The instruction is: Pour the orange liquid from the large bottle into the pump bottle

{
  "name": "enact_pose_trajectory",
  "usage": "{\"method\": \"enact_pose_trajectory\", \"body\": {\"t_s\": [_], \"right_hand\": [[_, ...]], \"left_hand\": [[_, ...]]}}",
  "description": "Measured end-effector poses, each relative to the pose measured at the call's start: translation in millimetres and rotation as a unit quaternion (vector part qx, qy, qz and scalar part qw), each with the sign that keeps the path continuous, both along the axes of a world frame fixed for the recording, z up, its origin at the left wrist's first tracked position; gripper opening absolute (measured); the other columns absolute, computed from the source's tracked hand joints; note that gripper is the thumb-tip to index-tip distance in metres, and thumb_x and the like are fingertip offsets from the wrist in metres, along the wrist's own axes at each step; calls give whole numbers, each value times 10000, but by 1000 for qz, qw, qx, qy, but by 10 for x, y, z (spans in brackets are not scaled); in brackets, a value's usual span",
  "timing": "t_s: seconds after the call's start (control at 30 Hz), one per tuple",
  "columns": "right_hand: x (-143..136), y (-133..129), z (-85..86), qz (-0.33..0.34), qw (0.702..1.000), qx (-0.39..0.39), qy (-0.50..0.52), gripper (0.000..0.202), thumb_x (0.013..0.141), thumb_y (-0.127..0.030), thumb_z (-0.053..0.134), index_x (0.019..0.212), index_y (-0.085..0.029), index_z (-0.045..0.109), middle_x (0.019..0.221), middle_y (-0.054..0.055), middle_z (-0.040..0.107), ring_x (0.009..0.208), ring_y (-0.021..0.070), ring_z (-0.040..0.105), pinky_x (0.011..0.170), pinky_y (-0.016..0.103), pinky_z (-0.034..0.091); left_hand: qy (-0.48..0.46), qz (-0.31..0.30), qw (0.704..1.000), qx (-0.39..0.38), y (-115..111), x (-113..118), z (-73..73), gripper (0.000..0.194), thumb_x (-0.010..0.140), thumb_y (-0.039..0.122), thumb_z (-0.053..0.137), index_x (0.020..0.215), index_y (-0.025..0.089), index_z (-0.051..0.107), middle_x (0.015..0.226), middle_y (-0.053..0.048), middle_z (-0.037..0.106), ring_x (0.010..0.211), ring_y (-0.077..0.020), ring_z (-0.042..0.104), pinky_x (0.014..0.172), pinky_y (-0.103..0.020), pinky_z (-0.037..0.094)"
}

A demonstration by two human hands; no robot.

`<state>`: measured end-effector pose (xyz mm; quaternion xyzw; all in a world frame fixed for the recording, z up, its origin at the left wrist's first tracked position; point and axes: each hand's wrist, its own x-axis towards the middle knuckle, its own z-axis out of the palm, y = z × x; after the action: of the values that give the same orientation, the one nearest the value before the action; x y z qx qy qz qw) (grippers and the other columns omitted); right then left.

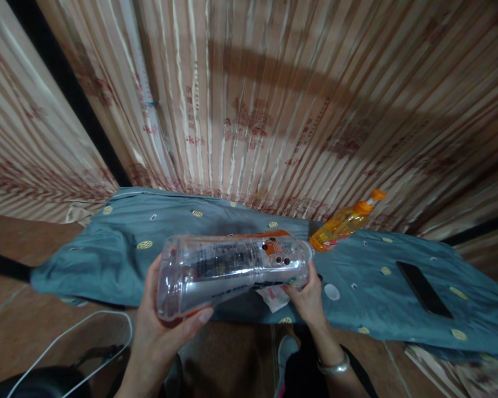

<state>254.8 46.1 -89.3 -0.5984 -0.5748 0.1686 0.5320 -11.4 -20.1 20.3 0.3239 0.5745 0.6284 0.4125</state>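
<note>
A large clear plastic bottle [228, 271] is held sideways in front of me, with dark print and an orange picture on its side. My left hand [166, 323] grips its wide base end, the thumb along the lower side. Around the narrower neck end closes my right hand [309, 296], which wears a silver bangle. Just right of that hand, a white round disc, perhaps a cap [332, 291], lies on the blue-green cloth [357, 304]. Partly hidden below the bottle is a crumpled white and pink packet or tissue [275, 298].
A pump bottle of orange liquid [342, 225] stands toward the back of the cloth. A black phone [424, 289] lies to the right. Behind hangs a striped curtain [249, 121] beside a dark pole [70, 88]. A white cable [95, 314] loops at lower left.
</note>
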Motion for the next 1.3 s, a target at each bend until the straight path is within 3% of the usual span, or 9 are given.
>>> {"method": "enact_pose_trajectory", "body": {"t_s": [0.4,0.7,1.3], "right_hand": [[4,6,-6,-5,1000,-6,6,671,645,-380,735,1275,-162,655,1183,136,804,1065,348,775,920,435,637],[2,4,-4,-3,1000,-9,7,727,637,-355,728,1329,-154,633,1138,119,818,995,333,789,868,416,649],[-15,-7,27,7,1000,-4,8,636,664,-353,735,1269,-170,657,1155,122,810,1030,328,786,903,418,647]], "left_hand": [[-10,0,1000,7,0,23,14,1128,468,512,987,1466,226,545,1284,-92,731,1169,-329,704,922,-355,592],[-7,-7,1000,7,-5,24,3,1145,484,532,980,1486,233,515,1326,-48,706,1158,-232,680,941,-222,536],[-26,2,1000,13,3,31,-3,1094,435,474,1000,1423,268,575,1237,-28,745,1107,-232,702,868,-220,577]]}}
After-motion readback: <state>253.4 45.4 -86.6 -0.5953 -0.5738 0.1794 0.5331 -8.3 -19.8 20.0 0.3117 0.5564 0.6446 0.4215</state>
